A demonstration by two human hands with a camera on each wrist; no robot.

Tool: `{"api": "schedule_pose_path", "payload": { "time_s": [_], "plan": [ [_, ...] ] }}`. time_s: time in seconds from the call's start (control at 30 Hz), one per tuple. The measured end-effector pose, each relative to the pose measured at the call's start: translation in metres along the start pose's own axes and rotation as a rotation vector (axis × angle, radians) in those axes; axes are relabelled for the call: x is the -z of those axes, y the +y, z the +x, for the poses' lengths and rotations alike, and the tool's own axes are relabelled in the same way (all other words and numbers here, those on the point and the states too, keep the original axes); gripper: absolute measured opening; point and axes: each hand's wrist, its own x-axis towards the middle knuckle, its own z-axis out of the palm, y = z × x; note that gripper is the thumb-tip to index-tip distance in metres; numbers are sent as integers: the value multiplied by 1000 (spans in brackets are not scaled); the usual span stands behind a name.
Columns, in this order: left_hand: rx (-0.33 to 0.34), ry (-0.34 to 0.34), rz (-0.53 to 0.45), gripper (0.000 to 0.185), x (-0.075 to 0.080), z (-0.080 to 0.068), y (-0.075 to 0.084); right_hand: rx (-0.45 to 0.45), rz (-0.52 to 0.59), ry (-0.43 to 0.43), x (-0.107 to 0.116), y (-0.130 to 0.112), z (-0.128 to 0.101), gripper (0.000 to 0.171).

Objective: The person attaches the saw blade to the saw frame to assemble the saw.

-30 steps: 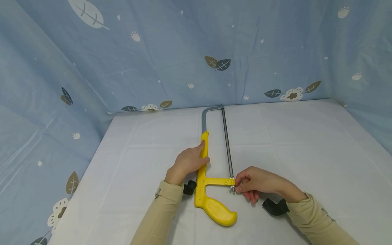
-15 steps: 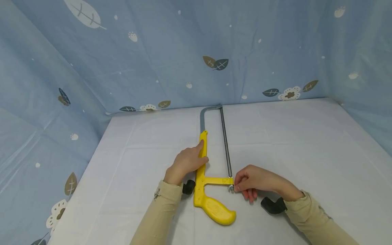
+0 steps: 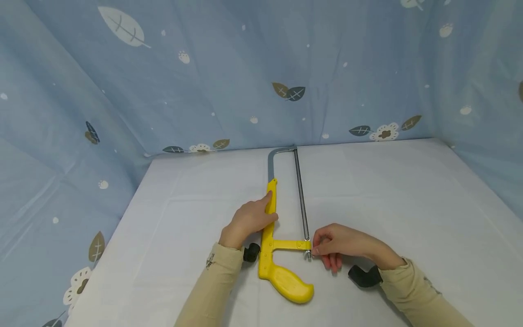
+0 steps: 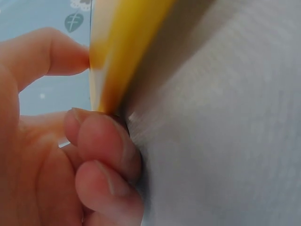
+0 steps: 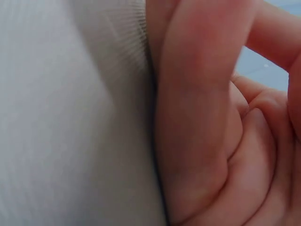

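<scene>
A hacksaw [image 3: 266, 254] with a yellow handle and grey front frame lies flat on the white cloth, its blade [image 3: 301, 195] on the right side. My left hand [image 3: 248, 218] grips the yellow frame above the handle, one finger extended along it. The left wrist view shows that yellow frame [image 4: 136, 37] against the fingertips, other fingers curled on the cloth. At the blade's near end, my right hand [image 3: 341, 240] pinches the wing nut [image 3: 308, 255] with thumb and forefinger. The right wrist view shows only curled fingers [image 5: 193, 108]; the nut is hidden there.
White cloth [image 3: 392, 195] covers the table around the saw. A blue patterned curtain [image 3: 229, 68] hangs behind and at both sides, close to the saw's far end. Black wrist-worn pieces [image 3: 365, 276] sit by both cuffs.
The head view has tilted slightly, so the scene sits a little lower. Both hands and the hacksaw keep their places; any turning of the wing nut is too small to tell.
</scene>
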Motion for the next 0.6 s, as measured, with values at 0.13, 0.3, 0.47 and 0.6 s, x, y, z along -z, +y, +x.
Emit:
{"api": "schedule_pose_path", "payload": {
  "time_s": [0.13,0.3,0.47,0.6],
  "plan": [
    [-9,-9,-17,69,-1,-1,-1,9,26,-9,2,0,-1,26],
    [-19,-13,-40,69,2,2,-2,16,-63,72,18,-11,-6,28],
    [-29,-14,-62,69,2,9,-1,52,-311,345,34,-25,-15,37],
    [-31,-37,-78,69,-2,10,-1,62,-492,529,41,-23,-22,45]
  ]
}}
